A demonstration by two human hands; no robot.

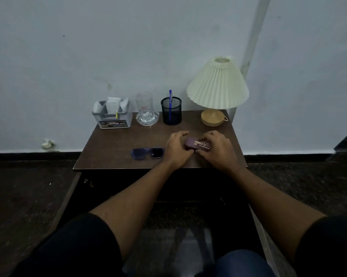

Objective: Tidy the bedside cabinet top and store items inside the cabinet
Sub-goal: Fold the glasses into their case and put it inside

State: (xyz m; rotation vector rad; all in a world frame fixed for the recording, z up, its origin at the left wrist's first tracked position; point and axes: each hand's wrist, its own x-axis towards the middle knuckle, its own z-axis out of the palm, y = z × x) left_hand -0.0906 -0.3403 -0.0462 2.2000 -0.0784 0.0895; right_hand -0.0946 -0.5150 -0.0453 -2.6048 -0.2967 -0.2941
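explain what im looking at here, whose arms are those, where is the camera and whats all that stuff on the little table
There is no machine here. A person wears a wide-angle camera on the head, so the single picture looks forward and down along their own bare arms. They face a dark wooden bedside cabinet that stands against a pale wall.

The left hand and the right hand both curl round a small maroon case with gold lettering, near the front edge. To its left lies a pair of dark sunglasses.

Along the back, from left to right, stand a grey holder with white paper pieces in it, an empty glass, a black mesh cup holding a blue pen, and a lamp with a pleated shade.
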